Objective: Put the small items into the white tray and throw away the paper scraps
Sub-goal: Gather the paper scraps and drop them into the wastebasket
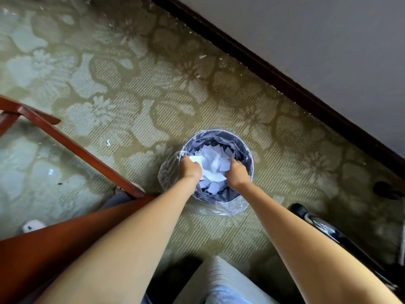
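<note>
A round waste bin (245,148) lined with a clear plastic bag stands on the patterned carpet at the middle of the head view. White paper scraps (215,160) fill its inside. Both my hands reach down over its near rim. My left hand (190,168) has curled fingers around a white paper scrap at the bin's left side. My right hand (237,174) is over the right side, fingers bent down among the scraps; what it holds is hidden. The white tray and small items are out of view.
A reddish wooden table edge and leg (72,148) run along the left. A few tiny paper bits (107,143) lie on the carpet (153,95). A dark baseboard (285,84) and wall are at upper right. A chair base with black casters (299,210) stands at right.
</note>
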Motion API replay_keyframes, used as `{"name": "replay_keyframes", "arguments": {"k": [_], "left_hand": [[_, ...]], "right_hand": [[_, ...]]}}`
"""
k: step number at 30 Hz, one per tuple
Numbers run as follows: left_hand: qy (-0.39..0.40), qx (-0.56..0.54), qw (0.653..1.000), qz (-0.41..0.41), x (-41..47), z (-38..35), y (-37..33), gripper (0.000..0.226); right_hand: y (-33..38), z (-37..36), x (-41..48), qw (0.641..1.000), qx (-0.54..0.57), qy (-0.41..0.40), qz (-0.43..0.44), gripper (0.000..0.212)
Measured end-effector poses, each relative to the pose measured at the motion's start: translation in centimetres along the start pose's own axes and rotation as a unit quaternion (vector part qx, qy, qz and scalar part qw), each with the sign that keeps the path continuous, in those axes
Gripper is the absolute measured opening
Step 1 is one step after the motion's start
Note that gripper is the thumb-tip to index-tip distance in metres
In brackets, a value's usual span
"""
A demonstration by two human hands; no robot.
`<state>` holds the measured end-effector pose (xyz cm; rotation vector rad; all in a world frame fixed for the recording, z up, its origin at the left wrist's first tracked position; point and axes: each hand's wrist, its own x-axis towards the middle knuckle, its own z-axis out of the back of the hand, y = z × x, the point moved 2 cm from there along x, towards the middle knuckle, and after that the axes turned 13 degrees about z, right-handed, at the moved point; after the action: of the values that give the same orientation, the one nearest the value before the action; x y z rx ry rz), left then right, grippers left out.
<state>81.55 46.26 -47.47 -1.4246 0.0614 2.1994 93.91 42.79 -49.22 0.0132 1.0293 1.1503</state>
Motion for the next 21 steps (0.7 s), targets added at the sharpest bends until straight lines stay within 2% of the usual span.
{"name": "replay_keyframes", "arguments": {"k": [2,6,8,13,16,19,21], "left_hand": [[0.005,-0.019,1.000,0.020,0.4,-0.2,0.0,0.034],[0.066,-0.067,0.994,0.057,0.2,-0.5,0.2,0.050],[0.084,-0.067,0.992,0.065,0.2,-0.2,0.7,0.051],[0.044,0.055,0.997,-0.006,-0.3,1.8,1.7,0.045],[-0.022,0.151,0.985,-0.074,-3.4,4.1,1.0,0.043],[-0.067,0.196,0.969,-0.132,-6.5,6.2,0.0,0.043],[-0.095,0.213,0.956,-0.176,-9.3,7.9,-1.0,0.037]], "right_hand": [[0.1,-0.1,-0.1,1.000,-0.009,-0.001,-0.004,0.050],[0.3,-0.1,-0.5,0.999,-0.028,0.009,-0.033,0.048],[0.5,-0.2,-0.6,0.998,-0.041,0.019,-0.041,0.049],[2.0,-0.3,-1.8,0.996,-0.086,0.034,-0.018,0.046],[3.5,0.1,-3.4,0.987,-0.153,0.036,0.025,0.039],[5.8,1.9,-5.9,0.965,-0.246,0.004,0.090,0.037],[7.7,3.9,-7.6,0.954,-0.268,-0.032,0.126,0.035]]}}
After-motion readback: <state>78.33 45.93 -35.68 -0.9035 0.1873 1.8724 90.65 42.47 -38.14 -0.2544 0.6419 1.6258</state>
